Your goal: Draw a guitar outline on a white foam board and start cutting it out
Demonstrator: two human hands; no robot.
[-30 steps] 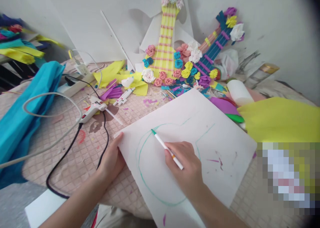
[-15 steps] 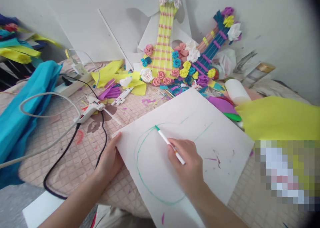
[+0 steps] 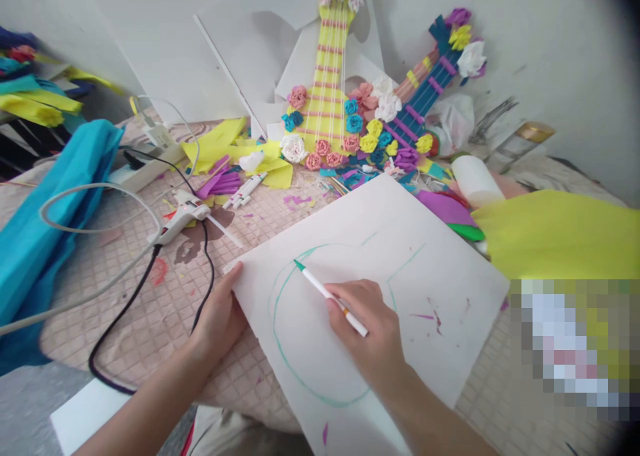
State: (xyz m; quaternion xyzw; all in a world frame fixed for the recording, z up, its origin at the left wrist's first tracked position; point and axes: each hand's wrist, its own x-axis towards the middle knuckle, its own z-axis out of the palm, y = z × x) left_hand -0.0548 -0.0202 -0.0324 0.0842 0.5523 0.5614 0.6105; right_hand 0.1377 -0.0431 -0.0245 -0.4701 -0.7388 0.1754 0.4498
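A white board lies slantwise on the table in front of me, bearing a green rounded outline with two short straight lines at its upper right. My right hand grips a white marker with a green tip, which meets the upper left of the curve. At the board's left corner, my left hand pinches the edge, thumb on top and the other fingers largely hidden beneath. Small purple scraps and dark smudges mark the board's surface.
Beyond the board stand a yellow paper guitar with paper flowers and a blue one. A glue gun with its looping cord lies left, near blue crepe paper. Yellow paper and a white roll lie right.
My right hand has moved the marker a little left and down along the curve at its upper left. My left hand keeps its hold on the board.
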